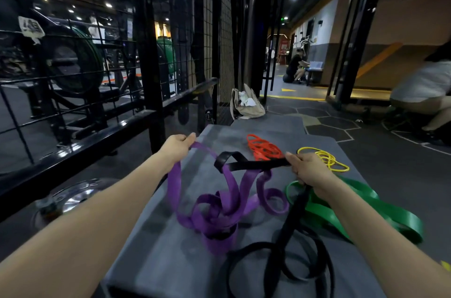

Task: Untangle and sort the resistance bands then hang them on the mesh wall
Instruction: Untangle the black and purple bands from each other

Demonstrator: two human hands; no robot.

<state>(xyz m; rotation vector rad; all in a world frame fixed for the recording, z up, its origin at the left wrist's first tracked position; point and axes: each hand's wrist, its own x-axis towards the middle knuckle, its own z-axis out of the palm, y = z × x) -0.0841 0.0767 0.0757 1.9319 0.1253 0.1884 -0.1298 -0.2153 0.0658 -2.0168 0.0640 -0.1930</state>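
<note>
Your left hand (177, 147) pinched the purple band (219, 210); your right hand (308, 171) gripped the black band (253, 164), both tangled above the gray mat (161, 249). A beige bag (246, 108) by the mesh wall (223, 29) held something white.

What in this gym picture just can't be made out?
Head view only:
- How the purple band and black band interlock: motion blur and overlapping loops hide it.
- The black band's near end: cut off by the bottom edge.
- Hooks on the mesh wall: too dark.
- The paper note: writing too small.
</note>
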